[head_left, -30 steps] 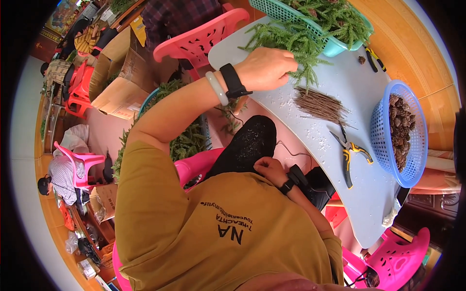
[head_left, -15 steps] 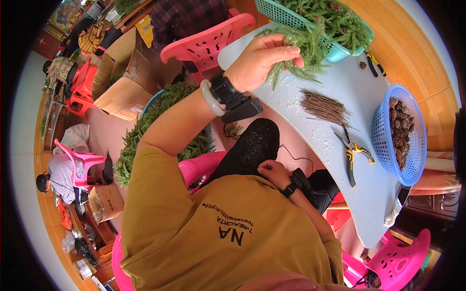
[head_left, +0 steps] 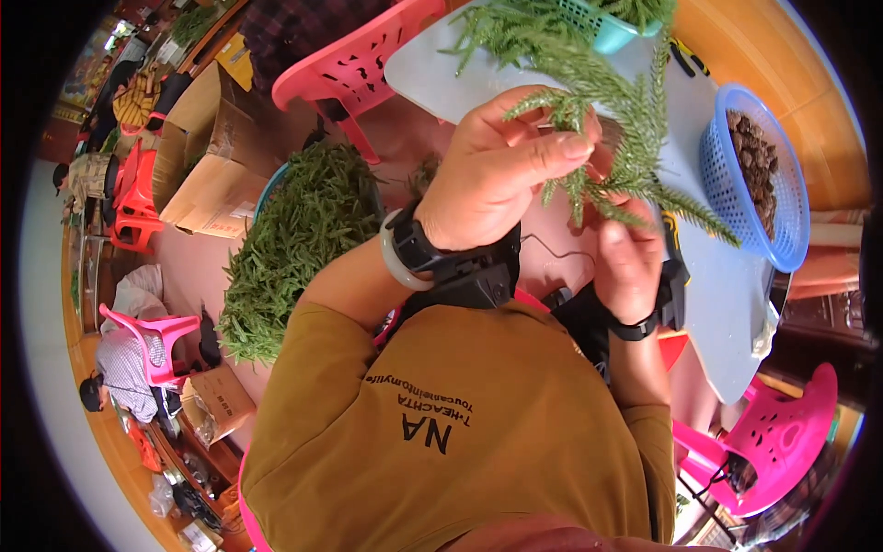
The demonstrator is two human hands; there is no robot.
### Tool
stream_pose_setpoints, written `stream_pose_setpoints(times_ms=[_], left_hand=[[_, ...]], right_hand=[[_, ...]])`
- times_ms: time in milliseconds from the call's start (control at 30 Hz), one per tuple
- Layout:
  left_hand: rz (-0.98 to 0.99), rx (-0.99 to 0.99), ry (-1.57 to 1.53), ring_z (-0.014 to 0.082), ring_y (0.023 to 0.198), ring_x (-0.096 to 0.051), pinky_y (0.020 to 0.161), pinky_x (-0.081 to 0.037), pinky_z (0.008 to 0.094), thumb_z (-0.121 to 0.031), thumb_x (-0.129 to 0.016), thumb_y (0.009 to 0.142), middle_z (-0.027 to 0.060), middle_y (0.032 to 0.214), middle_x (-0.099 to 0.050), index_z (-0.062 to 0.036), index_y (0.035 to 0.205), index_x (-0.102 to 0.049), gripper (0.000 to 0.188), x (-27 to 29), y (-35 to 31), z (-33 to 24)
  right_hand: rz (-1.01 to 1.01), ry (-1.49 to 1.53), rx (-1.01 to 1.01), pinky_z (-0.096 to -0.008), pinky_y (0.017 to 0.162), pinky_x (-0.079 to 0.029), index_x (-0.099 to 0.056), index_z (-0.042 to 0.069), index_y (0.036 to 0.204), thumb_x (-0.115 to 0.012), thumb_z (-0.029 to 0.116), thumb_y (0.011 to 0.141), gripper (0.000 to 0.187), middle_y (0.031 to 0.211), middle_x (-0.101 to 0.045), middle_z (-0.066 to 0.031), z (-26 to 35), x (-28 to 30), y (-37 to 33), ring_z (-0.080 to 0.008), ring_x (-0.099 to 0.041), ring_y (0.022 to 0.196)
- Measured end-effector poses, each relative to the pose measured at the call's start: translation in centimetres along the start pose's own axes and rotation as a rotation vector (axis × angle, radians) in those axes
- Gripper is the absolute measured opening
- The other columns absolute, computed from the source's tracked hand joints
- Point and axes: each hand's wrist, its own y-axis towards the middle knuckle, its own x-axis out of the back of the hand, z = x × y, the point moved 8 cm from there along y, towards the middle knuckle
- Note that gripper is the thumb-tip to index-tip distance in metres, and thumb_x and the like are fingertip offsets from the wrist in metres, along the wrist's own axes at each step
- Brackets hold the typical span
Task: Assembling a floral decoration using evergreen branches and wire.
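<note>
Raised over the near edge of the grey-blue table (head_left: 727, 345), a feathery green artificial pine sprig (head_left: 633, 124) spans both my hands. My left hand (head_left: 506, 166) pinches it between thumb and fingers. At the sprig's lower end, my right hand (head_left: 630, 262) closes round it, with the fingers partly behind the needles. More loose green sprigs (head_left: 501, 37) lie on the table's far side by a teal basket (head_left: 616, 37). Yellow-handled pliers (head_left: 671, 239) show partly behind my right hand. The brown stick bundle is hidden from view.
A blue basket (head_left: 717, 170) of pine cones (head_left: 754, 166) stands on the table's right. More pliers (head_left: 690, 60) lie beyond it. A heap of greenery (head_left: 299, 248) fills a tub at my left, near a cardboard box (head_left: 216, 175) and a red chair (head_left: 349, 60). People sit farther left.
My left hand has drawn the sprig nearer, away from the teal basket. From my lap, my right hand has risen to the sprig and taken hold. The view has shifted.
</note>
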Motion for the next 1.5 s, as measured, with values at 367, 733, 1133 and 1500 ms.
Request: stream_pose_setpoints(times_ms=[367, 733, 1133, 1500], left_hand=[[0.007, -0.008, 0.049, 0.0140, 0.082, -0.057, 0.073, -0.047, 0.0255, 0.002, -0.060, 0.080, 0.0082, 0.093, -0.060, -0.0005, 0.107, -0.053, 0.028, -0.3, -3.4, 1.3], [0.143, 0.044, 0.002, 0.0145, 0.075, -0.058, 0.070, -0.046, 0.0265, -0.002, -0.056, 0.084, 0.0086, 0.089, -0.060, 0.0006, 0.104, -0.054, 0.020, -0.2, -4.5, 1.1], [0.121, 0.100, -0.025, 0.0133, 0.076, -0.058, 0.064, -0.047, 0.0247, -0.009, -0.057, 0.086, 0.0073, 0.089, -0.061, 0.0020, 0.101, -0.056, 0.018, -1.2, -5.3, 1.0], [0.161, 0.116, 0.307, 0.0151, 0.069, -0.052, 0.064, -0.043, 0.0276, -0.015, -0.048, 0.091, 0.0104, 0.088, -0.057, 0.0044, 0.108, -0.051, 0.026, -1.2, -5.5, 1.6]], right_hand=[[-0.026, -0.041, 0.279, -0.0342, 0.081, -0.046, -0.052, -0.001, 0.100, -0.059, -0.002, 0.081, 0.020, 0.099, -0.060, -0.0123, 3.9, -3.1, -1.6, -0.0192, -0.057, 0.090], [0.015, 0.048, 0.275, -0.0298, 0.063, -0.047, -0.052, 0.003, 0.089, -0.065, 0.014, 0.079, 0.020, 0.088, -0.057, -0.0104, 2.2, -3.4, -2.1, -0.0184, -0.056, 0.079], [0.086, 0.631, -0.135, -0.0259, 0.051, -0.042, -0.048, 0.006, 0.110, -0.065, 0.021, 0.079, 0.038, 0.091, -0.052, -0.0034, -1.5, -3.4, -2.7, -0.0148, -0.051, 0.076], [-0.009, -0.010, 0.165, -0.0263, 0.054, -0.040, -0.053, 0.005, 0.104, -0.068, 0.029, 0.077, 0.039, 0.082, -0.058, -0.0111, 1.9, -3.4, -3.3, -0.0214, -0.056, 0.071]])
